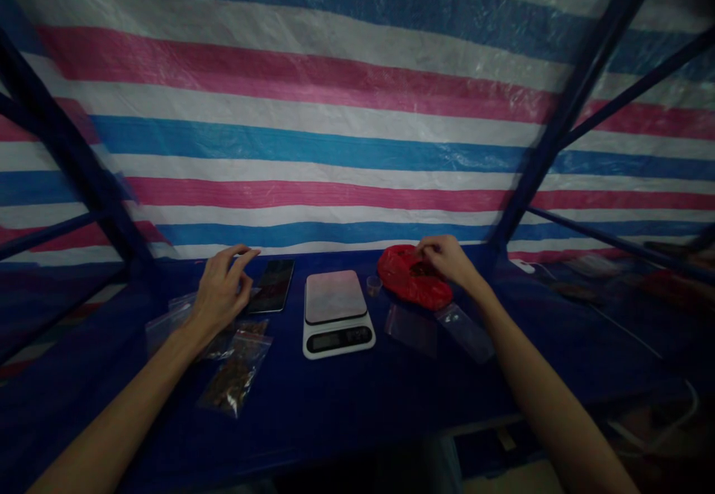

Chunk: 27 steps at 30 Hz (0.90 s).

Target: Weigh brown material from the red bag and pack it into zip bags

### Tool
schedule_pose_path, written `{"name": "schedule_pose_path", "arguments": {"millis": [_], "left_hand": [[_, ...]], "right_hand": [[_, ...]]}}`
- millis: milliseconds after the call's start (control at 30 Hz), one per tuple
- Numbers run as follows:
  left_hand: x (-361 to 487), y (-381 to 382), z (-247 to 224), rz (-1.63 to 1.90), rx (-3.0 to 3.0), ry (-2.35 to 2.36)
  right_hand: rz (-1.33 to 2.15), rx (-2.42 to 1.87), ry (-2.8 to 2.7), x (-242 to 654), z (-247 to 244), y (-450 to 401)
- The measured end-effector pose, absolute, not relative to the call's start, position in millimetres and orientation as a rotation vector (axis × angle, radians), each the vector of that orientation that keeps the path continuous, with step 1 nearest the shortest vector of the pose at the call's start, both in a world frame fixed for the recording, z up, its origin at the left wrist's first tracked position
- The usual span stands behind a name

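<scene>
One digital kitchen scale [336,314]. Left of scale: one smartphone [272,285], three clear zip bags [235,373], two showing brown contents. Right of scale: one small clear cup [374,285], one red plastic bag [403,278], two flat clear plastic bags [410,330]. Two hands: left hand [220,290] left of scale, right hand [447,261] right of it.

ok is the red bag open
Open: the red bag gapes, showing dark contents under the right hand.

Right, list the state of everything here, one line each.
left hand, open, fingers curled
right hand, fingers bunched
phone, lying flat, screen dark
kitchen scale, readout unreadably dark
red plastic bag, open, holding something dark
filled resealable bag, brown contents, lying flat
clear plastic bags, flat, no contents visible
</scene>
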<state>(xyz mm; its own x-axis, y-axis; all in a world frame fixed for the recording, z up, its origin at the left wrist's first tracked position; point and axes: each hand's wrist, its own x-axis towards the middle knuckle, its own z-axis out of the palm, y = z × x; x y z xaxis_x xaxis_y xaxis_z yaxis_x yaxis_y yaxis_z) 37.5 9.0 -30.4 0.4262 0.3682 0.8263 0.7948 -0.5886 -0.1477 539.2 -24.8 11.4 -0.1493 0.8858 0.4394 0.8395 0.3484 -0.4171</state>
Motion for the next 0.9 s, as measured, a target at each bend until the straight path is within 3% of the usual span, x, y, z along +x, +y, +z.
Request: {"name": "schedule_pose_path", "arguments": {"millis": [133, 533, 900], "left_hand": [[37.7, 11.6, -33.0, -1.052, -2.179, -0.997], [37.7, 14.4, -35.8, -1.035, -2.204, -1.046], [40.0, 14.4, -32.6, -1.072, -2.219, -1.088]], "right_hand": [[0.183, -1.734, -2.134, 576.4, 3.0, -19.1], [-0.078, -1.783, -2.303, 542.6, -60.3, 20.4], [-0.104, -1.723, -2.379, 542.0, -72.8, 38.8]]}}
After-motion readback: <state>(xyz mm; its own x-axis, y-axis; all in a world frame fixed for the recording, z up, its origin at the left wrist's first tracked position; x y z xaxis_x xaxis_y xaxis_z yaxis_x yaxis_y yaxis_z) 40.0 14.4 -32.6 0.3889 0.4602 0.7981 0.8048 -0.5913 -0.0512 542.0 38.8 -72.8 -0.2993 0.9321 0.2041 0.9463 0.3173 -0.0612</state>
